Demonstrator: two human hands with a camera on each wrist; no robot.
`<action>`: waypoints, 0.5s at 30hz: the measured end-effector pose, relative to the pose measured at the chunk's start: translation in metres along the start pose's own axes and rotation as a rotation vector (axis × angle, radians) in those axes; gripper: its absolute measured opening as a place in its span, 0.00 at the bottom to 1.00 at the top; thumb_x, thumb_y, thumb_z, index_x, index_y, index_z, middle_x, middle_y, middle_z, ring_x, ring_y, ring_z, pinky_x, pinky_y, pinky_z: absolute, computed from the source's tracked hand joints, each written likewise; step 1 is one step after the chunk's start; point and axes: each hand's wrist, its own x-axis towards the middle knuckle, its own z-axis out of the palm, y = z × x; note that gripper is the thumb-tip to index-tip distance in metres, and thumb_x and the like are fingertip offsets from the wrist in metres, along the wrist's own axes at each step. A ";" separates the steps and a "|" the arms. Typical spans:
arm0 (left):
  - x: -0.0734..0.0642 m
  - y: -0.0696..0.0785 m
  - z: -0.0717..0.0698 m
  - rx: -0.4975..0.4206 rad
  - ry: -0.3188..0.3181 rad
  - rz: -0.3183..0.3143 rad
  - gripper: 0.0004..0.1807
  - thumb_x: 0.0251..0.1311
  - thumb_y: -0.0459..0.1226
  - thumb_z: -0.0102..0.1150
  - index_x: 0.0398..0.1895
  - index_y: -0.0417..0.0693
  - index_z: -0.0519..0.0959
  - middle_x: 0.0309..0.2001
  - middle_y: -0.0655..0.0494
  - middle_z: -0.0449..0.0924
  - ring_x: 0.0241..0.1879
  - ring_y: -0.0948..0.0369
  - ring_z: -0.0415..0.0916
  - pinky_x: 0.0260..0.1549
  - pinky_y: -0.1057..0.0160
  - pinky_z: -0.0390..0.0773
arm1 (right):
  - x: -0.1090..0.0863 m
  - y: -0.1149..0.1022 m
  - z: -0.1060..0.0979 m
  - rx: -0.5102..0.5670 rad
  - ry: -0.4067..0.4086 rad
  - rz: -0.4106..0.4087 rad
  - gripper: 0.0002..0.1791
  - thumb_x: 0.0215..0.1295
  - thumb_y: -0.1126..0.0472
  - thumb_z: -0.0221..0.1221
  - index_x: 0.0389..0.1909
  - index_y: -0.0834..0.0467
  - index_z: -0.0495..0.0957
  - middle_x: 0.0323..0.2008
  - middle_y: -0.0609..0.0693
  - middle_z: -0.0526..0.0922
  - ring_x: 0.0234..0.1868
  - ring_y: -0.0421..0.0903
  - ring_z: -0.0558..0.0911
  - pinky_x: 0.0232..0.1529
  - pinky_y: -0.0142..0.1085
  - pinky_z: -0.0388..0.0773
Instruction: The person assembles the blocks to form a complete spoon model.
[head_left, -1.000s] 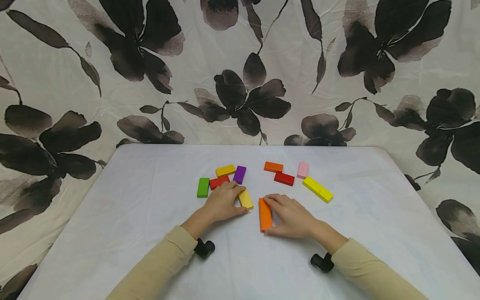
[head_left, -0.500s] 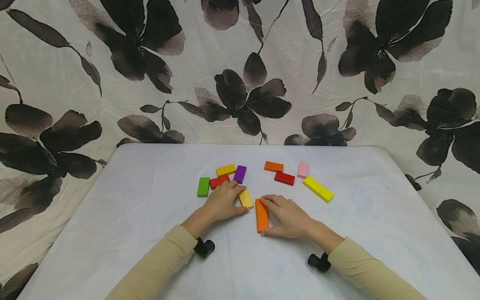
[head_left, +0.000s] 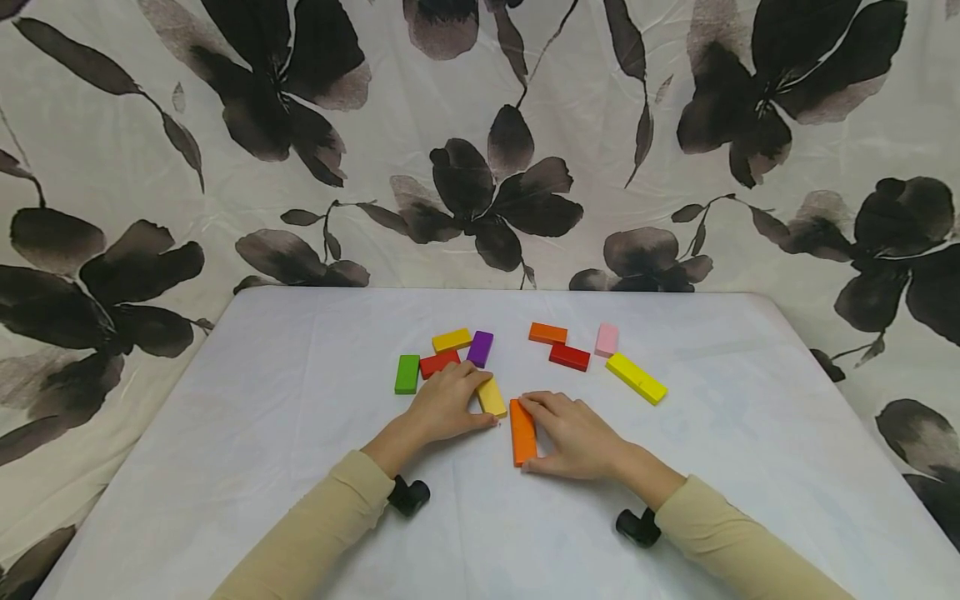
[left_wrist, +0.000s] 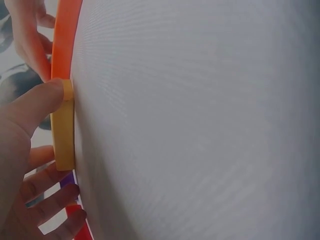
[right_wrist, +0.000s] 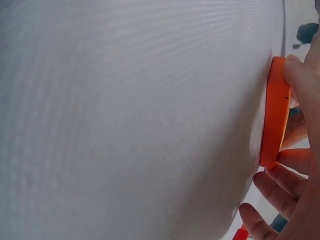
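My left hand (head_left: 447, 403) pinches a pale yellow block (head_left: 492, 399) by its two ends, thumb at the near end and fingers at the far end. To its right, my right hand (head_left: 579, 435) holds a longer orange block (head_left: 523, 433) the same way, lengthwise between thumb and fingers. Both blocks lie on the white table, with a narrow gap between them in the head view. The left wrist view shows the thumb on the end of the pale yellow block (left_wrist: 63, 132). In the right wrist view the thumb presses one end of the orange block (right_wrist: 276, 112).
Beyond the left hand lie green (head_left: 407, 374), red (head_left: 439, 363), yellow (head_left: 452, 340) and purple (head_left: 480, 348) blocks. Farther right are a smaller orange block (head_left: 547, 333), another red block (head_left: 569, 357), a pink block (head_left: 606, 340) and a long yellow block (head_left: 636, 378). Floral cloth (head_left: 480, 200) hangs behind the table.
My right hand has slid the orange block slightly left, closer to the pale yellow block, then barely moved in the last half second. The left hand and its block stay in place.
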 end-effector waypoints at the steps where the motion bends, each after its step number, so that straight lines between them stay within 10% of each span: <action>1: 0.000 0.000 0.000 -0.002 -0.001 -0.001 0.37 0.44 0.56 0.66 0.58 0.48 0.73 0.54 0.51 0.73 0.51 0.55 0.68 0.53 0.54 0.70 | 0.000 0.000 0.000 0.000 0.000 0.000 0.47 0.49 0.34 0.60 0.66 0.56 0.62 0.62 0.49 0.67 0.59 0.45 0.69 0.52 0.40 0.71; 15: 0.000 -0.002 -0.001 -0.012 -0.013 0.010 0.38 0.44 0.56 0.66 0.58 0.48 0.73 0.56 0.50 0.72 0.54 0.54 0.68 0.56 0.53 0.68 | -0.002 -0.001 -0.004 0.004 -0.012 -0.007 0.45 0.53 0.35 0.58 0.67 0.56 0.60 0.65 0.51 0.64 0.60 0.47 0.67 0.52 0.43 0.70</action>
